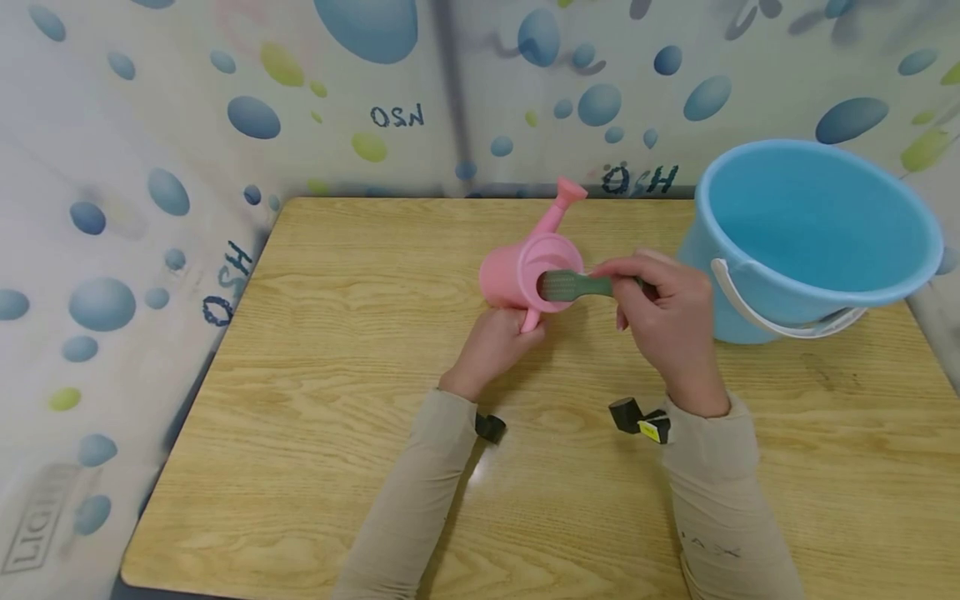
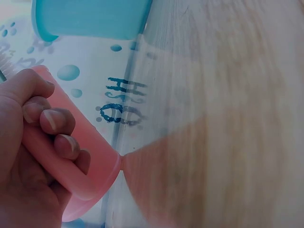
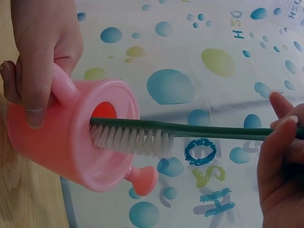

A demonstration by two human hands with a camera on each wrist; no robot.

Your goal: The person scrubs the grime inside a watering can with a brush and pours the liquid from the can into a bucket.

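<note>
A pink watering can (image 1: 501,275) is tipped over with its opening facing right and its spout pointing up and away. My left hand (image 1: 498,346) grips its handle, fingers curled round it in the left wrist view (image 2: 42,128). In my right hand (image 1: 667,312) is the handle of a green brush (image 1: 592,286), pinched between thumb and fingers. White bristles (image 3: 133,137) show in the right wrist view; the brush's tip goes into the can's round opening (image 3: 105,110), where its end is hidden.
At the right of the wooden table (image 1: 337,350) stands a large light blue bucket (image 1: 720,225) with a white handle (image 1: 780,327). A wall covering (image 1: 315,100) with blue and green spots borders the table's back and left sides.
</note>
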